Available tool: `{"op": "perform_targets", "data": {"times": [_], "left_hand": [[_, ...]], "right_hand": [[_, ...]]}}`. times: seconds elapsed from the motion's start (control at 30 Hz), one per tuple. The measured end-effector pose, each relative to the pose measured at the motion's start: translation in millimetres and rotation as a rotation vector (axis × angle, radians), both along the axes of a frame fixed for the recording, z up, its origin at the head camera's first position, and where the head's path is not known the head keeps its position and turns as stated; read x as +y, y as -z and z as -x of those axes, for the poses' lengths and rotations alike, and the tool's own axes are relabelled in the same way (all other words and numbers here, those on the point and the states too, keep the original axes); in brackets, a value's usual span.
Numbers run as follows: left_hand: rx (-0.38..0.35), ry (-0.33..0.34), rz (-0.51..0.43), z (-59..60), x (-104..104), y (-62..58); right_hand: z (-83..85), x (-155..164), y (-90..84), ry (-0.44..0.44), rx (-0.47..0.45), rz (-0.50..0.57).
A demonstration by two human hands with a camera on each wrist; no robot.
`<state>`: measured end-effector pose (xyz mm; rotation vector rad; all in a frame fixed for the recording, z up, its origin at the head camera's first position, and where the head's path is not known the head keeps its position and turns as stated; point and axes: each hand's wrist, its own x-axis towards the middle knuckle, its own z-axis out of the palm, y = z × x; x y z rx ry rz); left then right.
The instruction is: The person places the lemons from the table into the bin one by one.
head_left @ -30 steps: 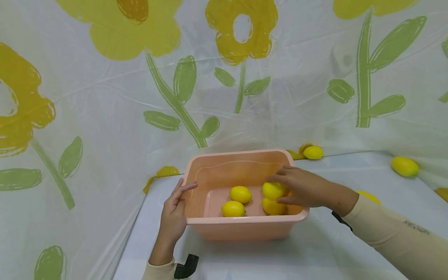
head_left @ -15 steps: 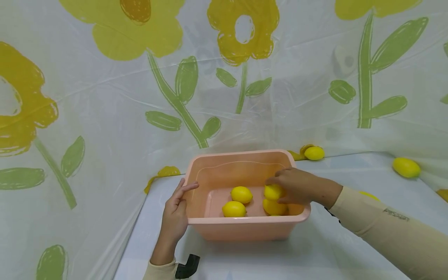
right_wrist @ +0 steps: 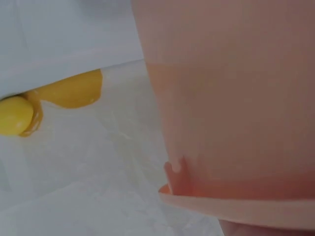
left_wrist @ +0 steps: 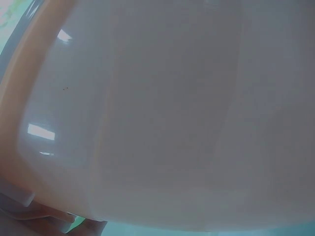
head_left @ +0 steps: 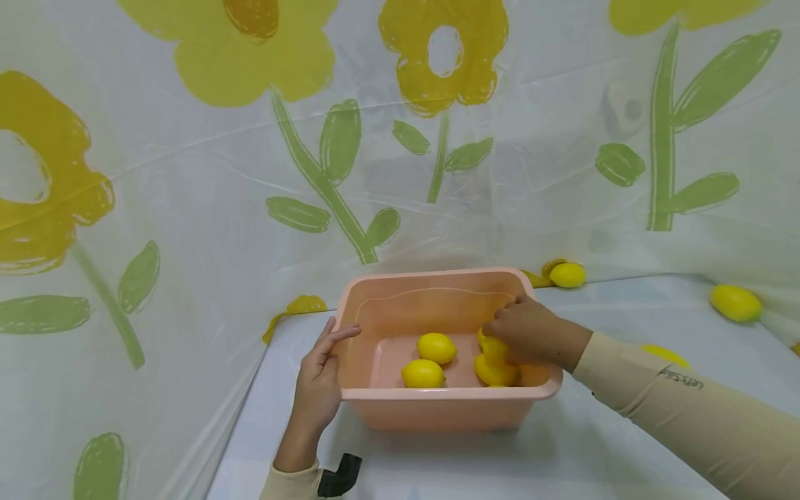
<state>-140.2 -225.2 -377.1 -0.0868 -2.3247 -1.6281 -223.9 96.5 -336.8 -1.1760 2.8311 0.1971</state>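
Pale desk (head_left: 562, 451) draped in clear plastic, backed by a sheet printed with yellow flowers and green leaves (head_left: 340, 142). Loose lemons around the edges: one at the back corner (head_left: 567, 275), also seen from the right wrist (right_wrist: 15, 115); one far right against the sheet (head_left: 735, 303); another partly hidden behind the right sleeve (head_left: 665, 355). Pink plastic tub (head_left: 437, 410) centred on the desk, its wall filling both wrist views and blocking everything else there. Inside the tub, two lemons lying side by side on the floor, one toward the back (head_left: 437, 347), one nearer the front rim (head_left: 423, 373), and a third low at the right wall (head_left: 494, 371).

Left forearm stretched forward from the near edge, left hand (head_left: 321, 382) flat against the tub's left wall, fingers straight, thumb hooked over the rim. Right arm in a cream sleeve angled in from the right, over the tub's right rim, right hand (head_left: 531, 332) turned palm-down, fingers curled around a fourth lemon (head_left: 494, 346), resting on top of the third.
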Motion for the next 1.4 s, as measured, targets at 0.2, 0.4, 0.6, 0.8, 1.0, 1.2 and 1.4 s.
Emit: {"op": "perform_targets", "data": {"times": [0.2,0.4,0.6,0.8,1.0,1.2,1.4], "left_hand": [[-0.007,-0.002,0.002,0.6,2,-0.7],[-0.009,-0.012,0.001,1.7,1,0.0],[-0.004,-0.027,0.018,1.8,1,1.0],[-0.004,-0.020,0.020,1.7,1,0.6],[-0.012,-0.023,0.019,3.1,1,2.2],[-0.027,-0.022,0.019,3.7,1,2.9],[-0.022,-0.027,0.020,3.8,2,3.1]], "right_hand": [[1.2,-1,5.3,0.001,0.111,-0.077],[2.1,-4,9.3,0.012,0.152,-0.125],[-0.3,-6,8.3,0.005,0.198,-0.153],[-1.5,-5,8.7,0.010,0.200,-0.115],[1.2,-2,13.1,0.014,0.171,-0.024],[3.9,0,14.0,0.069,0.059,0.221],[1.5,5,12.8,0.128,0.047,0.468]]}}
